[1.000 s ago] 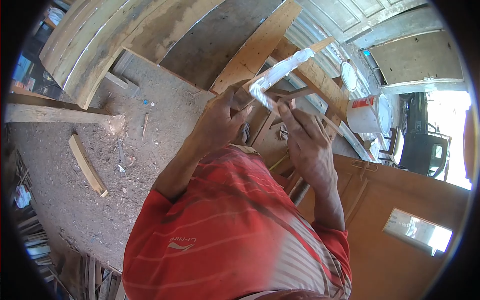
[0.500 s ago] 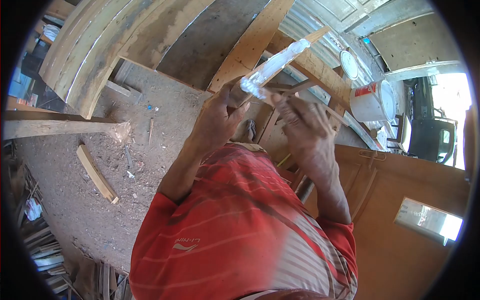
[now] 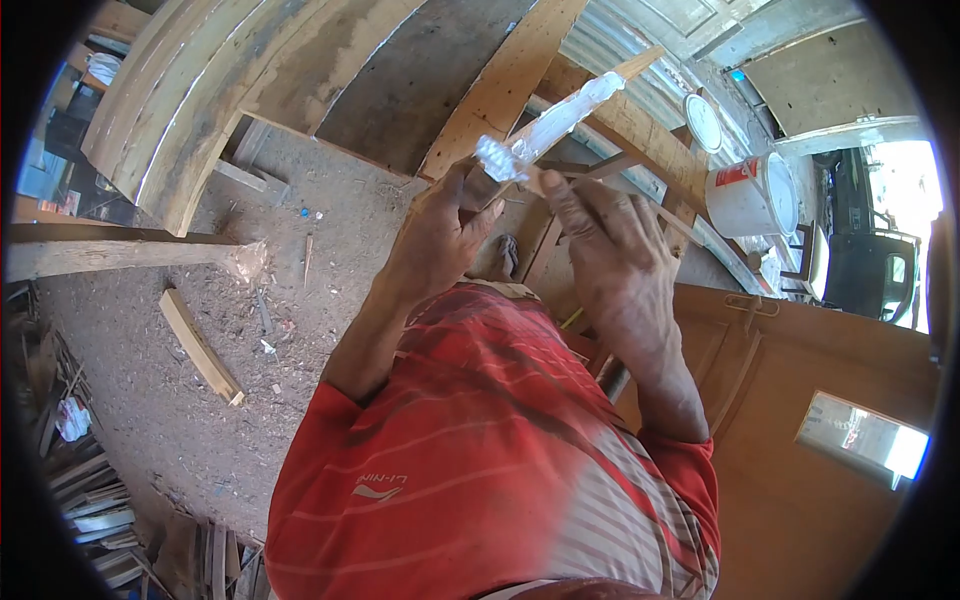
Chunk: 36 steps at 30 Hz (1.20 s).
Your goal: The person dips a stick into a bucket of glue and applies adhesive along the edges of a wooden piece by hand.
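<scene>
Nine o'clock: wood strip (image 3: pixel 200 347), on the floor. Eleven: left hand (image 3: pixel 435 232), grip closed around the near end of the coated piece (image 3: pixel 560 125). One: that wooden piece, probably light, stiff, slippery where white; best held by bare wood. Between two and three: right hand (image 3: pixel 622 262), grip closed on a white-tipped applicator (image 3: pixel 502 160). Two: bucket (image 3: pixel 733 200).

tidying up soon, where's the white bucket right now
In the head view, the white bucket is on the right of the picture, beyond the right hand, below and right of the round white lid.
</scene>
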{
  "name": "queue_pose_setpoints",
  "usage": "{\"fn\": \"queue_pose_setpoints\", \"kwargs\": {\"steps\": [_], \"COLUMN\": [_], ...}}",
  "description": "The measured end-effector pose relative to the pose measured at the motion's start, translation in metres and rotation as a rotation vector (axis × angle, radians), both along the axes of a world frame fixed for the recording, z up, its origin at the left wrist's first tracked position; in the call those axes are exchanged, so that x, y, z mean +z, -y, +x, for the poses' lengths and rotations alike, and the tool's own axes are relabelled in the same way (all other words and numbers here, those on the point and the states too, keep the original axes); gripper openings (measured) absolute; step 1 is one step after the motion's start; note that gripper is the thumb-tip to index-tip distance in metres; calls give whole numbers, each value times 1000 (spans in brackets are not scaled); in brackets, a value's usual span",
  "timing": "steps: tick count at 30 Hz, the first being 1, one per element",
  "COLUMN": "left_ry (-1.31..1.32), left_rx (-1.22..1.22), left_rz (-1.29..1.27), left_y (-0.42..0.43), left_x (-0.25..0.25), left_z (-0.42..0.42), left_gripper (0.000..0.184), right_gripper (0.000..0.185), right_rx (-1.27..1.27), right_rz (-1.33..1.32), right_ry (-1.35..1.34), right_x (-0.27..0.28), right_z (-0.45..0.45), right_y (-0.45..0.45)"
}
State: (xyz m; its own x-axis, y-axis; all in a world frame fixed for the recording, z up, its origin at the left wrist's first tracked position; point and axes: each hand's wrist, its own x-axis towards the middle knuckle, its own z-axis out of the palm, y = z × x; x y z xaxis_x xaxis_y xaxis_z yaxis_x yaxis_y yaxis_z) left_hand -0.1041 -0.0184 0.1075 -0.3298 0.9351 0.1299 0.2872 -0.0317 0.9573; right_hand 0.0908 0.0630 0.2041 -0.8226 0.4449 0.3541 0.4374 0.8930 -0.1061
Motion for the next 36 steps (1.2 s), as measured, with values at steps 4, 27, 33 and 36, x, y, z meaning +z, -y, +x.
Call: {"fn": "queue_pose_setpoints", "kwargs": {"steps": [4, 27, 33, 36], "left_ry": [2, -12, 11, -36], "left_rx": [23, -16, -26, 6], "left_rz": [8, -117, -122, -45], "left_y": [0, -3, -6, -7], "left_x": [4, 10, 17, 9], "left_z": [1, -13, -19, -20], "left_gripper": [44, 53, 56, 42], "right_gripper": [63, 51, 35, 32], "right_rx": [-68, -146, -219, -273], "right_rz": [-3, -154, -596, -763], "right_ry": [6, -148, -295, -305], "right_x": [0, -7, -30, -32], "right_z": [1, 2, 8, 7], "right_y": [1, 8, 17, 27]}}
